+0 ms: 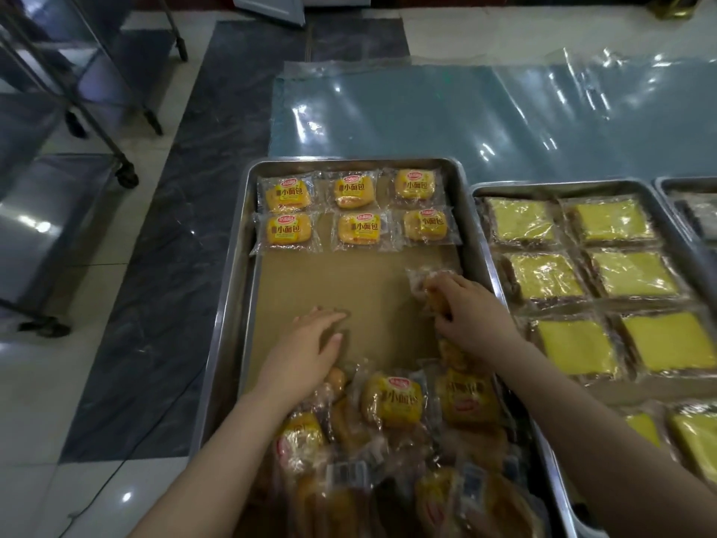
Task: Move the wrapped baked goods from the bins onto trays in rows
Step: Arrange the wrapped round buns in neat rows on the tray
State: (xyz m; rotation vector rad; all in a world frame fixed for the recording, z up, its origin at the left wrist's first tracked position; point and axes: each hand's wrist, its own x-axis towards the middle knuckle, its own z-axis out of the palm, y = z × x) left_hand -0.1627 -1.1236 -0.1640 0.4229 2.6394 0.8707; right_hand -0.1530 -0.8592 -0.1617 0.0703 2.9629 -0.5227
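Note:
A steel tray (236,266) lined with brown paper lies on the floor in front of me. Two rows of three wrapped yellow buns (357,211) lie at its far end. A loose pile of wrapped buns (392,405) covers the near end. My right hand (469,320) grips a wrapped bun (425,283) just above the paper at the tray's right side, below the second row. My left hand (310,343) lies flat with straight fingers on the bare paper in the tray's middle and holds nothing.
A second steel tray (562,186) to the right holds rows of wrapped yellow cake squares. A third tray's corner (683,184) shows at the far right. Clear plastic sheeting (465,114) lies beyond the trays. A wheeled metal rack (97,102) stands at the left.

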